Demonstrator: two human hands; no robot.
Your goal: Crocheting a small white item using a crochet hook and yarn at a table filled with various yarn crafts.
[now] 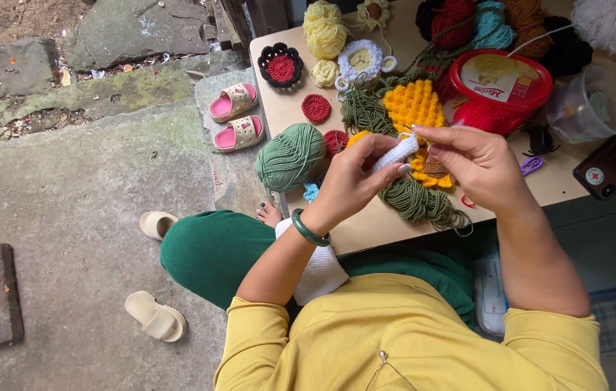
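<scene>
Both hands meet above the near edge of the tabletop (366, 224). The left hand (355, 177) pinches a small white crocheted piece (397, 153) between thumb and fingers; the right hand (471, 159) closes its fingertips on the upper end. The piece looks light, soft and floppy, best held near its edge. Around it lie a green yarn ball (290, 156) and a red-lidded tub (500, 80); beside the table is rough stone floor.

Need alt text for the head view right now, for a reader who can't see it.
Both hands, left hand and right hand, hold a small white crochet piece over a table strewn with yarn. A green yarn ball lies left; a red-lidded tub behind.
</scene>
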